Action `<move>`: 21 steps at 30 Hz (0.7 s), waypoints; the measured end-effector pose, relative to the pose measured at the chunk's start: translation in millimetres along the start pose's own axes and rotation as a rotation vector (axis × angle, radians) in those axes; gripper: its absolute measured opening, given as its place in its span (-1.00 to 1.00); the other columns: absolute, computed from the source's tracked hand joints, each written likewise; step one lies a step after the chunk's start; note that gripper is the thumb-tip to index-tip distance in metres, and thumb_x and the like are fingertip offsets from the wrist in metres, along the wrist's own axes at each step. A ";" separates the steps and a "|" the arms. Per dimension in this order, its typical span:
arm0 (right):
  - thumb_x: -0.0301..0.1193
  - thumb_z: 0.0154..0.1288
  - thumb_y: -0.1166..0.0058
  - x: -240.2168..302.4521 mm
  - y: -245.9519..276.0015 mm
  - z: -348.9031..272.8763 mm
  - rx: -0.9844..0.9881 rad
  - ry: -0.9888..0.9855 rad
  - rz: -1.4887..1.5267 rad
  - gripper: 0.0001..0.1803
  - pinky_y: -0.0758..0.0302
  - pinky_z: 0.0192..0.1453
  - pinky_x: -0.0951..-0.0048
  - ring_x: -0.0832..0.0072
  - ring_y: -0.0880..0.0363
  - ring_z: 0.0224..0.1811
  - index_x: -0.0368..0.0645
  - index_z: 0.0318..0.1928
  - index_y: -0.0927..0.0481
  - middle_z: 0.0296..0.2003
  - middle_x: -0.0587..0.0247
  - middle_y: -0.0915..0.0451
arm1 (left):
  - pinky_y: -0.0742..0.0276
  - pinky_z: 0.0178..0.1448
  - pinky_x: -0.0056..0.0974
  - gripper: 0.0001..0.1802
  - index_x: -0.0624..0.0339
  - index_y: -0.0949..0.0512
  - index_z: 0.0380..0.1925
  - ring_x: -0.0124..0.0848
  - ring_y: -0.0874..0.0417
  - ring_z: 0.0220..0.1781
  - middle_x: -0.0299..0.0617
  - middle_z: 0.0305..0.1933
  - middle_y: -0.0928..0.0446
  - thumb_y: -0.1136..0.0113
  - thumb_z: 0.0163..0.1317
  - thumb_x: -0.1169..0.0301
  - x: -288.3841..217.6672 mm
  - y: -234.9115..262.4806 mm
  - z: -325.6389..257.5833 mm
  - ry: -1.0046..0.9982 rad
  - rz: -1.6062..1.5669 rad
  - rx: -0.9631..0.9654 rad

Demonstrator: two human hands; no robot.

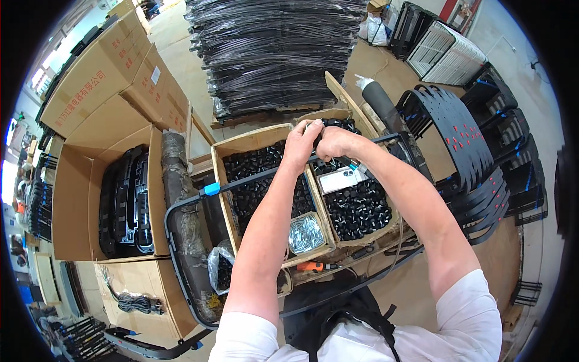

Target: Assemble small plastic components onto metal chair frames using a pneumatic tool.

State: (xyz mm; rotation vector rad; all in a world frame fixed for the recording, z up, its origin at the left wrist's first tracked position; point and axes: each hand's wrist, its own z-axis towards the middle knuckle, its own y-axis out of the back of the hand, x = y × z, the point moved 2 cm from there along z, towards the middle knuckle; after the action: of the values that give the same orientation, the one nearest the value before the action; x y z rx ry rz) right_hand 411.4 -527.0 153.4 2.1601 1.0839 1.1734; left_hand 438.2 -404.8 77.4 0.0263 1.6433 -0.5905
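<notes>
My left hand [300, 142] and my right hand [335, 143] come together over the far part of a divided wooden box [219, 175]. Both are closed, fingers bent and pressed in, with a small dark piece [318, 137] partly showing between them. Its kind is hidden by the fingers. A bent black tubular frame [250, 178] with blue tape lies across the box and passes just below my hands. Small black plastic parts [256, 158] fill the left compartment, and similar black parts [356, 211] fill the right one. Beneath my right wrist lies a white phone [339, 180].
Screws fill a small tray [306, 234] at the box's near side, beside an orange-handled tool [310, 266]. Left stands an open carton [78, 205] with black molded parts [125, 202]. A wrapped black stack [274, 57] rises ahead; curved black panels [449, 130] stand right.
</notes>
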 end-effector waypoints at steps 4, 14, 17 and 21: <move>-0.48 -0.09 -0.27 -7.9 1.6 2.9 -0.011 0.005 0.005 -0.80 -0.59 -0.23 0.27 0.30 -0.75 -0.31 -0.39 -0.43 -0.72 -0.36 -0.01 -0.79 | -0.50 0.04 -0.34 -0.67 0.22 -0.71 -0.05 -0.57 -0.56 -0.10 -0.37 -0.15 -0.68 -0.27 0.54 0.15 -5.0 -7.0 1.1 0.018 -0.023 0.040; -0.32 0.18 -0.10 13.6 -5.7 -164.4 -0.021 0.006 -0.163 -0.65 -0.71 -0.02 0.08 0.05 -0.84 -0.26 -0.39 -0.25 -0.75 -0.36 -0.17 -0.79 | -0.52 -0.09 -0.36 -0.70 0.22 -0.70 -0.13 -0.60 -0.54 -0.19 -0.38 -0.25 -0.64 -0.32 0.51 0.18 -48.8 -51.3 -112.4 -0.087 0.095 0.081; -0.26 0.22 -0.05 -15.4 -38.1 -221.8 0.022 0.028 -0.296 -0.64 -0.72 -0.05 0.08 0.09 -0.82 -0.35 -0.33 -0.40 -0.76 -0.49 -0.11 -0.75 | -0.53 -0.08 -0.34 -0.73 0.21 -0.69 -0.14 -0.60 -0.54 -0.20 -0.39 -0.25 -0.64 -0.31 0.52 0.21 -19.8 -74.2 -184.1 -0.014 0.000 0.090; -0.09 0.24 -0.09 -71.9 -84.0 -284.0 0.082 0.070 -0.380 -0.49 -0.69 0.04 0.00 -0.07 -0.80 -0.20 -0.37 -0.35 -0.77 -0.38 -0.22 -0.76 | -0.53 -0.12 -0.38 -0.79 0.17 -0.67 -0.11 -0.63 -0.54 -0.22 -0.40 -0.24 -0.63 -0.28 0.57 0.25 17.0 -111.8 -278.6 0.155 -0.153 0.099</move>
State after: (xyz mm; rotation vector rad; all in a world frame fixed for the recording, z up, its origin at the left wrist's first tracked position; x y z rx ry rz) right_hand 112.4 -530.2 212.7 1.8684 1.5152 1.0477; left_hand 139.7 -398.6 112.9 0.0185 1.7759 -0.8033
